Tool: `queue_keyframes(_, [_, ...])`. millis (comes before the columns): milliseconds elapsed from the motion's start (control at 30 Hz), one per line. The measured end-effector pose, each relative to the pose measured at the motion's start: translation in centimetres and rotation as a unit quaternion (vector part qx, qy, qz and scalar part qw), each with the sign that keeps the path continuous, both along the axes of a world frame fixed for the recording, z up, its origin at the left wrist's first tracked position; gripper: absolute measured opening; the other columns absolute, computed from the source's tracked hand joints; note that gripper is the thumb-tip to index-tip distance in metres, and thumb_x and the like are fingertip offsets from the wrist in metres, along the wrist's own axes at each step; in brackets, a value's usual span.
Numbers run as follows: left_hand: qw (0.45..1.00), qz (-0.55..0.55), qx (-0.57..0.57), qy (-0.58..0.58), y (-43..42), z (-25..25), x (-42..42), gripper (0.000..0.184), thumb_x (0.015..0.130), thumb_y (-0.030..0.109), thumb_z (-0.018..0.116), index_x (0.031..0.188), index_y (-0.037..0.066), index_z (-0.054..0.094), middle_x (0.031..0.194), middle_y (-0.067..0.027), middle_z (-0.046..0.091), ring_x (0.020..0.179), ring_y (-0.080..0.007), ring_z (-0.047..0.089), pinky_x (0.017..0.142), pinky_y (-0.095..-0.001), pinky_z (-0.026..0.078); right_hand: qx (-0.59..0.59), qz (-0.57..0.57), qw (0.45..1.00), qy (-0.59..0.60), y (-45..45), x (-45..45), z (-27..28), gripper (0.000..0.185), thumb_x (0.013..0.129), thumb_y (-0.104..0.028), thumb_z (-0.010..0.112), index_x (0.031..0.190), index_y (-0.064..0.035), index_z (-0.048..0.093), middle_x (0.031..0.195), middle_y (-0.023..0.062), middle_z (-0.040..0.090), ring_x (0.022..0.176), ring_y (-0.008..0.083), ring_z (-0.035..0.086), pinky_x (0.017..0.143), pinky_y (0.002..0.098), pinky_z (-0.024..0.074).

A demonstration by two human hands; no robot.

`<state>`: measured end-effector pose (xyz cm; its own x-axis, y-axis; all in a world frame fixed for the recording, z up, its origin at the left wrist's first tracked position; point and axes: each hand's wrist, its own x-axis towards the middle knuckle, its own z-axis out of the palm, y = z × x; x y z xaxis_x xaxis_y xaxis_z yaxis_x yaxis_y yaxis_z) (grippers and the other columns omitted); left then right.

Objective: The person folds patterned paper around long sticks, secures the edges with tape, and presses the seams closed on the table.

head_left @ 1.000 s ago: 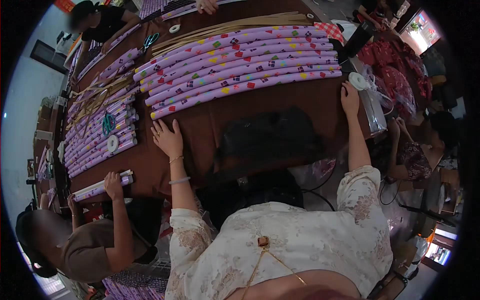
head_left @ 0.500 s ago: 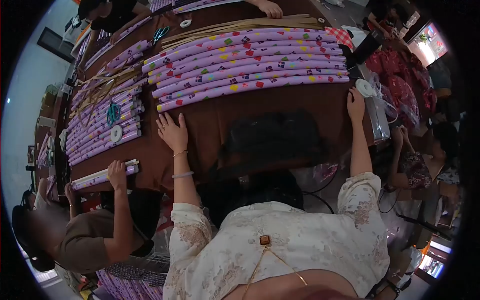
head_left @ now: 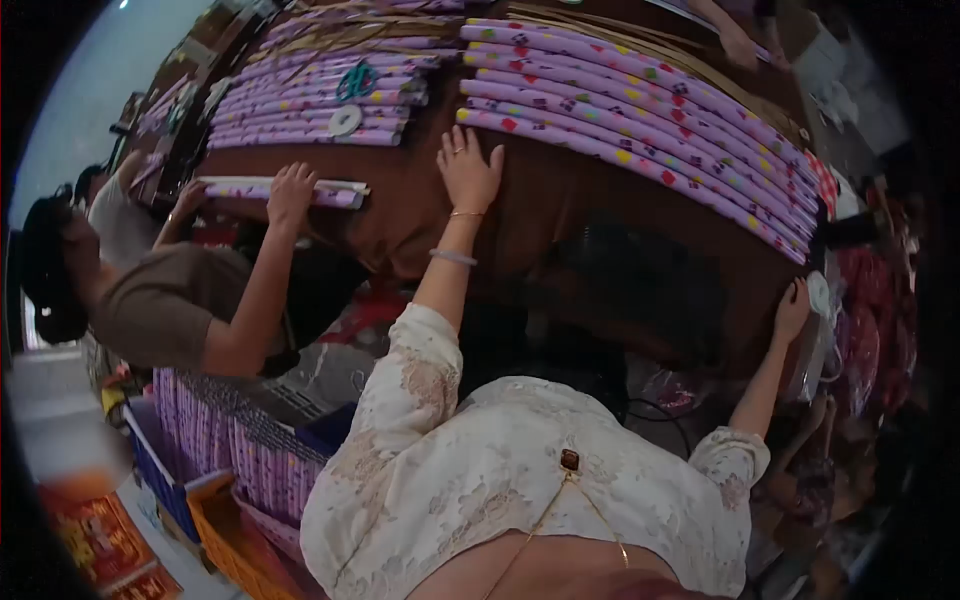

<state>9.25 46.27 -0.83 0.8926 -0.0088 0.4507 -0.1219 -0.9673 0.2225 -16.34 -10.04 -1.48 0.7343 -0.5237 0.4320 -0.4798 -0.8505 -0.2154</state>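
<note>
My left hand [head_left: 470, 172] lies with fingers spread on the brown tabletop [head_left: 545, 185], at the left end of a row of purple patterned wrapping paper rolls [head_left: 640, 125]. Its fingertips reach the nearest roll; whether they touch it, I cannot tell. At the table's right edge rests my right hand [head_left: 792, 310], fingers stretched out and apparently holding nothing. Right beside it is a white roll of tape or ribbon [head_left: 820, 293], near the right end of the paper rolls.
To my left a person's hand [head_left: 291, 195] holds a purple roll with a white strip. Beyond lie more rolls [head_left: 290, 125], teal scissors [head_left: 356, 83] and a white tape roll [head_left: 345, 121]. Brown strips run behind my row. An orange crate [head_left: 225, 530] and packed rolls stand lower left.
The view has swung left, so the table and rolls appear shifted right and tilted. Crates at lower left have come into sight. My hands stay at about the same places on the table.
</note>
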Motion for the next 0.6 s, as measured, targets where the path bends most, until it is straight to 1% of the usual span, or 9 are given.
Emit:
queue_keyframes(67, [1.000,-0.004,-0.017,0.002,0.1,-0.1,0.1,0.062,0.082,0.045,0.048,0.124,-0.001,0.042,0.132,-0.0183,0.038,0.124,-0.0336,0.030,0.100,-0.0460,0.024,0.014,0.007,1.000,0.008,-0.1,-0.1,-0.1,0.035,0.091,-0.024,0.041,0.109,0.0012,0.056,0.119,0.0171,0.051,0.111,0.0309,0.046,0.096,0.0367,0.0342])
queue_keyframes(100, [1.000,-0.003,-0.026,0.013,0.1,0.1,0.0,0.062,0.082,0.045,0.048,0.124,-0.001,0.042,0.132,-0.0184,0.037,0.124,-0.0336,0.030,0.100,-0.0461,0.024,-0.019,0.027,0.999,0.020,-0.9,0.0,-0.4,0.035,0.091,-0.024,0.041,0.109,0.0027,0.055,0.119,0.0177,0.051,0.110,0.0315,0.047,0.096,0.0371,0.0345])
queue_keyframes(200, [0.999,0.005,-0.040,0.014,0.2,-0.1,0.0,0.062,0.082,0.046,0.047,0.123,-0.001,0.043,0.133,-0.0177,0.036,0.125,-0.0332,0.028,0.102,-0.0454,0.021,-0.022,0.062,0.998,0.024,-0.5,0.2,0.4,0.032,0.090,-0.016,0.039,0.108,0.0047,0.056,0.113,0.0210,0.054,0.106,0.0325,0.050,0.093,0.0367,0.0381])
queue_keyframes(267, [0.998,0.012,-0.049,0.028,0.1,0.3,-0.1,0.062,0.084,0.047,0.046,0.123,0.000,0.043,0.134,-0.0173,0.035,0.125,-0.0330,0.028,0.102,-0.0444,0.021,-0.034,0.063,0.997,0.018,-3.4,-0.1,-1.3,0.031,0.089,-0.020,0.044,0.106,0.0027,0.058,0.113,0.0193,0.054,0.106,0.0319,0.050,0.094,0.0347,0.0375])
queue_keyframes(300, [0.998,0.009,-0.061,0.028,0.1,0.2,-0.2,0.063,0.083,0.047,0.046,0.124,0.000,0.043,0.134,-0.0174,0.035,0.126,-0.0331,0.028,0.103,-0.0442,0.020,-0.010,0.021,0.999,0.037,-2.2,0.2,-0.6,0.032,0.089,-0.020,0.043,0.106,0.0034,0.057,0.113,0.0196,0.055,0.106,0.0317,0.051,0.093,0.0350,0.0377])
queue_keyframes(333, [0.997,0.010,-0.062,0.033,0.1,0.1,-0.3,0.063,0.083,0.048,0.045,0.124,0.000,0.042,0.134,-0.0177,0.034,0.126,-0.0333,0.027,0.103,-0.0442,0.020,-0.014,0.039,0.999,0.020,-3.3,0.0,-1.3,0.033,0.090,-0.021,0.043,0.107,0.0029,0.057,0.113,0.0191,0.054,0.106,0.0310,0.050,0.093,0.0354,0.0378])
queue_keyframes(433, [0.997,0.006,-0.067,0.035,0.1,-0.1,-0.5,0.064,0.084,0.049,0.044,0.126,0.000,0.041,0.135,-0.0183,0.032,0.127,-0.0336,0.024,0.104,-0.0439,0.019,-0.044,-0.016,0.998,0.049,-1.0,0.4,0.0,0.035,0.091,-0.025,0.041,0.107,0.0022,0.058,0.114,0.0186,0.054,0.105,0.0309,0.051,0.092,0.0362,0.0383])
queue_keyframes(533, [0.994,0.005,-0.084,0.068,0.1,0.1,-0.4,0.064,0.084,0.049,0.043,0.126,0.001,0.040,0.136,-0.0176,0.030,0.129,-0.0330,0.021,0.105,-0.0429,0.016,-0.084,-0.099,0.991,0.035,2.4,1.5,1.1,0.032,0.092,-0.021,0.043,0.106,0.0027,0.059,0.110,0.0176,0.056,0.102,0.0296,0.053,0.088,0.0341,0.0425])
queue_keyframes(600, [0.992,0.003,-0.096,0.082,0.2,0.1,-0.4,0.064,0.084,0.049,0.043,0.127,0.001,0.040,0.137,-0.0174,0.030,0.129,-0.0330,0.021,0.105,-0.0427,0.015,-0.095,-0.066,0.993,0.010,3.7,3.2,1.4,0.031,0.092,-0.021,0.043,0.106,0.0026,0.058,0.110,0.0175,0.056,0.102,0.0292,0.053,0.088,0.0339,0.0431])
